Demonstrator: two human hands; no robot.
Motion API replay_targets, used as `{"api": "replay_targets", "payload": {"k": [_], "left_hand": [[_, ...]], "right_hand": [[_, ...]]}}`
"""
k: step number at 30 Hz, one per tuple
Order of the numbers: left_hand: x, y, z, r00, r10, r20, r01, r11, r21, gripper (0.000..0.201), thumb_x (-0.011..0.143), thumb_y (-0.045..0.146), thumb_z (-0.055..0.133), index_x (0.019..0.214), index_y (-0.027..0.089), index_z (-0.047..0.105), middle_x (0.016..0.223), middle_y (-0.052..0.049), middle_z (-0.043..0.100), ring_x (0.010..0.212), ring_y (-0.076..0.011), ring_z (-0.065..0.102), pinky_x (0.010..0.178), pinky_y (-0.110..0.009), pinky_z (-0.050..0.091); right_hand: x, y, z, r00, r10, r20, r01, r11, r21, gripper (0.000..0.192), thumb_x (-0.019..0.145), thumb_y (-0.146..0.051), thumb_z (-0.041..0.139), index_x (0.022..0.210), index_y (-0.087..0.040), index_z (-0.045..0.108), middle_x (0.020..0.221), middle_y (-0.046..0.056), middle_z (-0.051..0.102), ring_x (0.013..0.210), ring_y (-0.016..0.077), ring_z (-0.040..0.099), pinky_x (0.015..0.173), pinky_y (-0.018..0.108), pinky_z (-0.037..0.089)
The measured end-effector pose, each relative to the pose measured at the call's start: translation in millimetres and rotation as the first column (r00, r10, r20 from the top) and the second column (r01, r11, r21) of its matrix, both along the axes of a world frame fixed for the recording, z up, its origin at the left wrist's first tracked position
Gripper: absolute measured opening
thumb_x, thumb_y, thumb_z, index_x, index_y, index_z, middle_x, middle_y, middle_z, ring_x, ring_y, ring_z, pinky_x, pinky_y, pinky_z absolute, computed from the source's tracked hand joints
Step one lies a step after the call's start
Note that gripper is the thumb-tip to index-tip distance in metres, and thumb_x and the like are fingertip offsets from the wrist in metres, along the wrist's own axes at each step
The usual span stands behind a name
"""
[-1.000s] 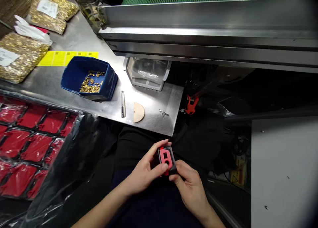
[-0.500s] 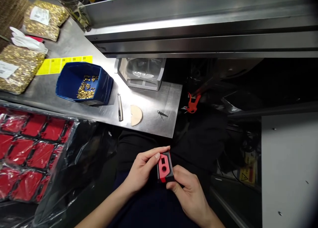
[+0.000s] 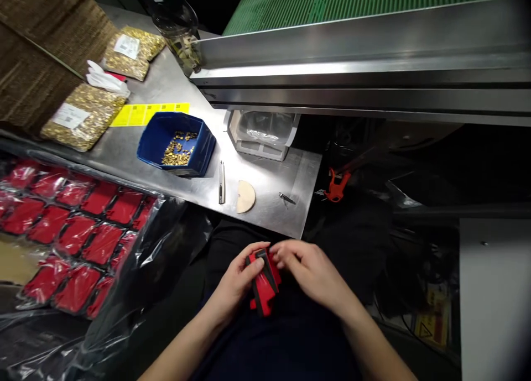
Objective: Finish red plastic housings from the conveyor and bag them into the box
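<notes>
Red-and-black plastic part [image 3: 264, 287]: small, blocky, bright red faces with a black diagonal band across the top and black along the left edge; a red nub juts out at its lower left corner. Held tilted over the dark-clothed lap [image 3: 286, 348], short of the bench [image 3: 269, 176].

Left hand [image 3: 234, 281]: grip closed on the part, thumb pressed flat on the upper face, fingers round the far end. Right hand [image 3: 309, 267]: fingers curled, tips at the part's upper right edge; cannot tell whether they touch it or pinch anything.

On the metal bench, near edge: slim utility knife [image 3: 222, 183], pale half-round disc [image 3: 246, 197], nail clipper [image 3: 287, 198]. Behind: blue bin [image 3: 206, 154] with loose brass-coloured pieces [image 3: 176, 157]; grey bin [image 3: 261, 150] with clear plastic inside. Off the bench's right edge, an orange clamp-like tool [image 3: 337, 186]. To the left, rows of red pieces [image 3: 102, 245] under clear film.
</notes>
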State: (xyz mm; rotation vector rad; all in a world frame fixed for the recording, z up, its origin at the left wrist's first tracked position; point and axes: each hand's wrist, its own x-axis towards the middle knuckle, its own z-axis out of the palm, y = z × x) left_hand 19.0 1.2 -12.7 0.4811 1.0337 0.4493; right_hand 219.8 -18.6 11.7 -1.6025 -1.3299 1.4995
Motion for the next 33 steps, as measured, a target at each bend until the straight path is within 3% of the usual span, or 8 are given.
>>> {"api": "replay_targets", "payload": {"k": [2,4,7,9,15,24,30,33], "left_hand": [[-5,-1,-0.2,0.983,0.185,-0.005,-0.184,0.970,-0.159,0.045,0.090,0.042,0.074,0.130,0.023,0.065,0.113,-0.006,0.074,0.093,-0.0189,0.071,0.085,-0.030,0.058],[-10,0,1.1,0.948,0.319,-0.010,-0.309,0.908,-0.282,0.044,0.093,0.044,0.070,0.130,0.020,0.065,0.108,-0.006,0.075,0.089,-0.0178,0.072,0.084,-0.030,0.059],[-16,4,2.7,0.900,0.435,0.030,-0.391,0.836,-0.385,0.045,0.099,0.050,0.059,0.130,0.017,0.064,0.106,-0.008,0.076,0.091,-0.0197,0.074,0.085,-0.032,0.061],[-17,7,2.3,0.875,0.479,0.067,-0.416,0.816,-0.401,0.049,0.100,0.052,0.055,0.133,0.016,0.062,0.107,-0.009,0.076,0.095,-0.0211,0.074,0.088,-0.034,0.060],[-13,7,-0.2,0.885,0.446,0.137,-0.370,0.850,-0.376,0.063,0.097,0.063,0.053,0.142,0.019,0.056,0.112,-0.010,0.075,0.104,-0.0233,0.072,0.099,-0.038,0.056],[-5,-4,16.8,0.954,0.245,0.174,-0.260,0.964,0.064,0.080,0.074,0.067,0.076,0.139,0.025,0.056,0.109,-0.010,0.072,0.102,-0.0287,0.070,0.090,-0.039,0.057],[2,-5,19.3,0.961,0.202,0.190,-0.213,0.976,0.044,0.078,0.075,0.070,0.073,0.136,0.024,0.055,0.113,-0.012,0.073,0.105,-0.0317,0.070,0.089,-0.040,0.057],[3,0,17.9,0.935,0.300,0.188,-0.283,0.952,-0.112,0.068,0.085,0.061,0.072,0.139,0.024,0.054,0.121,-0.011,0.072,0.111,-0.0266,0.069,0.099,-0.038,0.053]], "right_hand": [[5,15,4.5,0.989,-0.011,0.150,0.003,0.998,0.058,0.025,0.105,-0.038,0.052,0.111,-0.026,0.072,0.105,0.002,0.074,0.091,0.0175,0.069,0.081,0.028,0.052],[5,22,10.7,0.975,0.119,0.190,-0.140,0.985,0.100,0.021,0.103,-0.038,0.056,0.114,-0.028,0.071,0.111,0.001,0.073,0.098,0.0183,0.069,0.085,0.029,0.052],[-3,16,17.1,0.912,0.381,0.149,-0.403,0.901,0.162,0.030,0.096,-0.045,0.068,0.122,-0.030,0.068,0.117,0.002,0.072,0.106,0.0213,0.067,0.094,0.033,0.053],[-12,7,16.1,0.899,0.398,0.184,-0.432,0.877,0.212,0.045,0.090,-0.049,0.075,0.128,-0.029,0.065,0.124,0.004,0.070,0.113,0.0244,0.064,0.101,0.039,0.052],[-31,-16,-2.4,0.925,0.269,0.270,-0.356,0.862,0.361,0.031,0.094,-0.036,0.072,0.124,-0.027,0.067,0.125,0.006,0.071,0.125,0.0260,0.060,0.113,0.048,0.045],[-8,-38,-9.2,0.999,0.054,0.011,-0.055,0.957,0.284,0.027,0.094,-0.014,0.065,0.116,-0.027,0.072,0.122,0.005,0.075,0.127,0.0233,0.064,0.108,0.041,0.052],[0,-40,-5.7,0.999,0.039,0.025,-0.045,0.956,0.289,0.023,0.095,-0.017,0.065,0.114,-0.027,0.073,0.120,0.005,0.076,0.123,0.0240,0.066,0.105,0.040,0.055],[-4,-42,-1.2,0.978,0.083,0.191,-0.157,0.897,0.413,0.026,0.096,-0.013,0.062,0.117,-0.026,0.071,0.114,0.004,0.077,0.123,0.0247,0.066,0.102,0.043,0.054]]}}
